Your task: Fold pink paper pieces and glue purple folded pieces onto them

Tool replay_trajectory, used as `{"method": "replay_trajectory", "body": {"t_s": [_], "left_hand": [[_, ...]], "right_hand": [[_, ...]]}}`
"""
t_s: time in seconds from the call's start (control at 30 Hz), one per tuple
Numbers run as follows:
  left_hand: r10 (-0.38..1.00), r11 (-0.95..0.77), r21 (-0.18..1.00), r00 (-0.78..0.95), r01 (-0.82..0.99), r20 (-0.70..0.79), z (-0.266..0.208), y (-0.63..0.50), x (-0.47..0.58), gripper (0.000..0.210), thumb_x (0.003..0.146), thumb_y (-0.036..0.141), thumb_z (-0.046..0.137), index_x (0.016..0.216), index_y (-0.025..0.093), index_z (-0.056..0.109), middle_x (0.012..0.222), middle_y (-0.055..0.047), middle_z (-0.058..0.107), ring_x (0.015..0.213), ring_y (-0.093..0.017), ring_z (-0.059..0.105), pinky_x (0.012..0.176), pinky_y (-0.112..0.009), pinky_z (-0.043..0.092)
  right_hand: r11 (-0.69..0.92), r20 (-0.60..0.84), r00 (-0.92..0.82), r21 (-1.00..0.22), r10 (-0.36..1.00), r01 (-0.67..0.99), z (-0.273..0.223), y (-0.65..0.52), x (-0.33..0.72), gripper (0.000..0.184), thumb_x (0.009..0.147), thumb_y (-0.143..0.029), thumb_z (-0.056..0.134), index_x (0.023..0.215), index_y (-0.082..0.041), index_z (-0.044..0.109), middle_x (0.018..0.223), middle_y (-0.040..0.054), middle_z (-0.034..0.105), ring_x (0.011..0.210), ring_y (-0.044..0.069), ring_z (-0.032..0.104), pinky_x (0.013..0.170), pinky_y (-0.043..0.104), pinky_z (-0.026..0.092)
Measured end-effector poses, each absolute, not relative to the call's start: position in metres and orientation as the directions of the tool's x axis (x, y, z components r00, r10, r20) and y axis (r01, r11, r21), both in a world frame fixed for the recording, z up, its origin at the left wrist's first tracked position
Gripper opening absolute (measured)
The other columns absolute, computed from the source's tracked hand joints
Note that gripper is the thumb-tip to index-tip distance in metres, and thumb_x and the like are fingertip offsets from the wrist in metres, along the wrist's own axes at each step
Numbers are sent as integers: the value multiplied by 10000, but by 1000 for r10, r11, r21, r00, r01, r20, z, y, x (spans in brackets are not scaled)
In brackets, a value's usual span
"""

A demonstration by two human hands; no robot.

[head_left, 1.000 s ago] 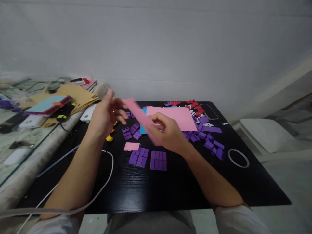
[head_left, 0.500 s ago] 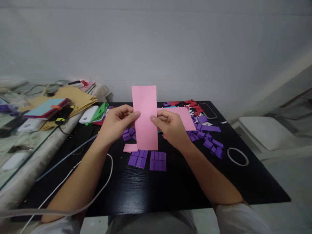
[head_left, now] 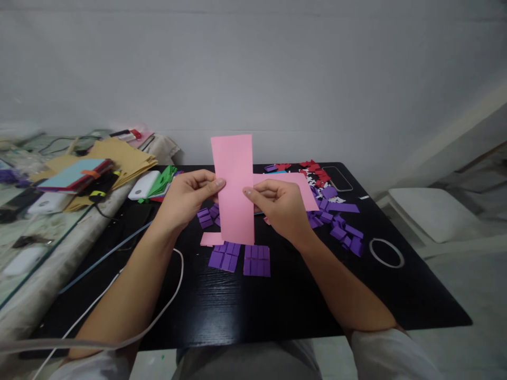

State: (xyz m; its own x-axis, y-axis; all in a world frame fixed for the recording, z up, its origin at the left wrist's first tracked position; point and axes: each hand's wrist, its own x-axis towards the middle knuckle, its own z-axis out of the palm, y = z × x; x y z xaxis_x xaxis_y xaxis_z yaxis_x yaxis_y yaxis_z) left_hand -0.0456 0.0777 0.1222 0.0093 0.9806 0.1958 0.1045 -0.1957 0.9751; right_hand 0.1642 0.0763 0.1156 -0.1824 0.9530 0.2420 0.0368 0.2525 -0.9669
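Upright above the black table [head_left: 214,311] stands a long strip of pink paper [head_left: 234,195], held between my two hands. My left hand [head_left: 192,195] pinches its left edge, thumb in front and fingers behind. On the opposite edge, my right hand [head_left: 277,203] grips it the same way. Below the strip lie two squares covered with folded purple paper pieces, a left square [head_left: 224,256] and a right square [head_left: 257,260]. A small pink paper piece [head_left: 209,239] rests behind the left square. Another pink sheet [head_left: 303,184] lies partly hidden behind my right hand.
Loose purple folded pieces [head_left: 340,229] and red paper pieces [head_left: 315,171] are heaped at the right. A white ring [head_left: 386,253] lies near the right edge. A white cable [head_left: 180,277] loops by my left forearm. Brown envelopes [head_left: 129,161] and green paper [head_left: 163,181] are at left.
The pink strip has shifted slightly left and up and leans a little more. Both hands keep their grip on its edges. The pieces on the table have not moved.
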Motion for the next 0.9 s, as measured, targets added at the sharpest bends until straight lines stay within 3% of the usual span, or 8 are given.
{"method": "replay_trajectory", "body": {"t_s": [0.37,0.7,0.9], "left_hand": [[975,-223,966,9,134,223,123,77,-46,168,793,310,821,710,180,752,632,-17,697,578,-101,619,572,-198,469],[970,-241,959,19,146,241,124,76,-48,196,794,332,829,698,187,740,638,-20,685,594,-116,607,582,-227,468],[952,-300,946,-22,123,304,123,75,-47,179,831,329,804,726,193,756,650,0,652,592,-98,552,578,-220,448]], "right_hand": [[297,291,-168,-955,942,16,114,77,164,251,818,-397,823,773,-165,739,727,34,746,686,169,724,553,254,584],[281,275,-205,-960,939,0,115,78,165,263,813,-401,820,760,-166,715,706,22,730,649,155,708,505,223,533],[201,192,-257,-980,947,10,118,78,166,332,789,-459,841,731,-174,682,694,17,725,620,152,700,468,208,488]]}}
